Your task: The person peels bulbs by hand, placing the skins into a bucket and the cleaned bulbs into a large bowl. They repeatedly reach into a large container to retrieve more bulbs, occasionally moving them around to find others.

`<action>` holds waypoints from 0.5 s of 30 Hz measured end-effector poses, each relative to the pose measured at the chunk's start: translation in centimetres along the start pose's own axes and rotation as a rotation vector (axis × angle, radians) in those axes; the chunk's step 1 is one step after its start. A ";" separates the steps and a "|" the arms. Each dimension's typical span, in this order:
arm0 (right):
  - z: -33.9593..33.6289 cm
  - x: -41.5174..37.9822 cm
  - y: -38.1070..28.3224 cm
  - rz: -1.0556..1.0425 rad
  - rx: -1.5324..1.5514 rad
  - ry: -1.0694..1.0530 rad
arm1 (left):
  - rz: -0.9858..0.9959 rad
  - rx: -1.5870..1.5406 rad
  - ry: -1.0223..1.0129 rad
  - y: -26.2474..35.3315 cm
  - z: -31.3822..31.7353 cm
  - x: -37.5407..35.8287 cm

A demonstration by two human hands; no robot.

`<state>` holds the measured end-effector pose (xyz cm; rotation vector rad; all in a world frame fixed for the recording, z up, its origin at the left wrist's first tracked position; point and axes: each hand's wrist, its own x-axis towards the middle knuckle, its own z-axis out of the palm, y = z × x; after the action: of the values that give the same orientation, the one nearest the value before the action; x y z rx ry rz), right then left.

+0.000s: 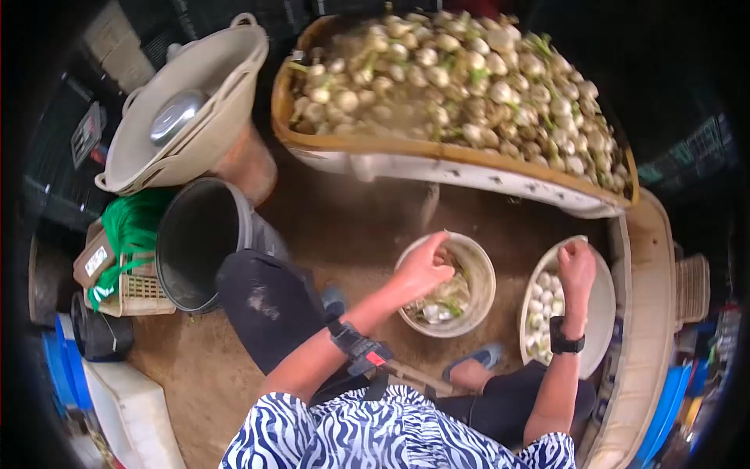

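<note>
My left hand [426,270] is over the rim of a white bucket [486,293], its fingers curled in. Whatever those fingers hold, if anything, I cannot make out. Inside the bucket lie pale peelings and green scraps [449,305]. To the right, my right hand [576,270] is above a wide whitish basin [600,328], fingers pinched together; a small pale bit seems to show at the fingertips, too small to name. Several clean white bulbs [543,301] with some green on them lie in the basin's left part.
A large orange-rimmed tub [453,150] heaped with dirty whitish bulbs [437,70] stands ahead. At left are a dark grey bucket [199,242], stacked beige baskets [226,102] holding a metal bowl [178,117], and green netting [133,227]. A beige container wall [648,313] runs along the right.
</note>
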<state>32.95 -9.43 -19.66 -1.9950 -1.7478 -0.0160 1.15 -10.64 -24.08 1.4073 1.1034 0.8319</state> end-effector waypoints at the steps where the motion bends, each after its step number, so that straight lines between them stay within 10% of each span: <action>1: -0.2 0.7 -2.3 0.066 0.233 -0.041 | -0.044 -0.054 0.009 0.4 0.0 -0.2; 9: 11.3 17.6 -33.1 -0.857 0.303 -0.471 | -0.202 -0.576 0.176 -1.5 -5.5 2.2; 15: 17.9 20.7 -38.9 -0.782 -0.168 -1.020 | -0.171 -0.764 0.267 -1.6 -6.9 2.4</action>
<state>-5.07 18.80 -15.42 -1.3100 -3.1454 0.7199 -4.83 -6.20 -24.93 0.5702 0.9323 1.1757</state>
